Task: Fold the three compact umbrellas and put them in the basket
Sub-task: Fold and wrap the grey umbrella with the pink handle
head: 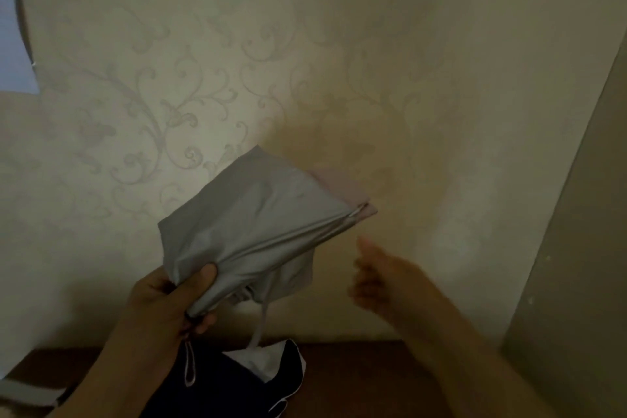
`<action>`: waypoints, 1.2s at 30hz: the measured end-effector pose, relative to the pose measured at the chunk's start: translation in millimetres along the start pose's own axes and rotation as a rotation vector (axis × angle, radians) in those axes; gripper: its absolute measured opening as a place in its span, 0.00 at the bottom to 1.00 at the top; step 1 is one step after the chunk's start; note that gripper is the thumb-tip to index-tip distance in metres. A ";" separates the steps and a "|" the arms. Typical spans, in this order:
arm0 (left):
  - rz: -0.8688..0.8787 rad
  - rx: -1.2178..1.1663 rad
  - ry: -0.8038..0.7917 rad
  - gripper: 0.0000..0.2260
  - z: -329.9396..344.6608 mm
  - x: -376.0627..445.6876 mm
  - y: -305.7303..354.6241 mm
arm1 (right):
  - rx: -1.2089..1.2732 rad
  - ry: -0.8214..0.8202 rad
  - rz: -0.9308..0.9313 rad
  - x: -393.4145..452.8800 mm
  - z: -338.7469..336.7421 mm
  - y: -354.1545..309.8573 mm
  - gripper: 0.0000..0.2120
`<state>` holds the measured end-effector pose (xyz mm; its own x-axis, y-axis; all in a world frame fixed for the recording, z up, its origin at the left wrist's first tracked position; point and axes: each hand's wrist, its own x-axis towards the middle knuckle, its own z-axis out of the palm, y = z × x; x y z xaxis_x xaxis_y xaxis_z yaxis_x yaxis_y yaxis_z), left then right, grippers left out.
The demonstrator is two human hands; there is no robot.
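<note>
Left hand [166, 299] around grey umbrella [258, 224]

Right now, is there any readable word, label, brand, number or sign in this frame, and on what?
None: no text is readable anywhere.
Silver umbrella in the left hand: plain fabric, no print.
Dark umbrella below: no label visible.
Wallpaper: scroll pattern only, no lettering.

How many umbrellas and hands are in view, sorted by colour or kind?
Silver-grey umbrella, held up by the left hand: 1
Dark navy umbrella, lying below: 1
Hands, counting the blurred right hand: 2
Total: 4
</note>
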<state>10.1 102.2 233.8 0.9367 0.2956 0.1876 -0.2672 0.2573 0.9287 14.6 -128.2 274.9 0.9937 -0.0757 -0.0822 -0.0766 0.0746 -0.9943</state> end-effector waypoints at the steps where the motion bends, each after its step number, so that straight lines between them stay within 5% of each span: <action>1: -0.010 0.020 0.004 0.10 4.0 -1.4 -2.2 | -0.009 -0.100 0.007 -3.3 7.5 7.8 0.24; 4: -0.044 0.034 -0.017 0.06 24.9 -14.0 -6.4 | 0.132 -0.253 -0.020 -9.8 36.0 17.6 0.22; 9: -0.092 0.080 -0.073 0.03 47.0 -31.7 -10.7 | 0.478 0.017 0.019 10.8 48.3 15.4 0.06; 15: -0.181 0.073 -0.151 0.07 48.0 -31.3 -10.6 | 0.605 0.097 -0.106 33.3 12.0 -14.0 0.16; 21: -0.458 0.023 -0.396 0.23 47.3 -21.4 -13.6 | 0.630 0.111 -0.096 31.5 10.8 -7.2 0.16; 27: -0.516 -0.041 -0.478 0.19 47.7 -22.9 -24.7 | 0.687 0.081 -0.113 27.8 15.0 -6.0 0.12; 32: -0.291 -0.059 -0.347 0.13 45.1 -16.1 -16.2 | 0.560 -0.105 -0.191 32.2 2.2 -18.1 0.22; 36: -0.057 0.081 -0.252 0.18 39.3 -11.6 -1.8 | 0.468 -0.143 -0.218 35.5 -17.3 -43.2 0.48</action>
<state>8.7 62.2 242.5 0.9791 0.0418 0.1990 -0.2033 0.1894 0.9606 51.7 -151.3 313.7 0.9863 -0.0049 0.1651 0.1445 0.5105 -0.8477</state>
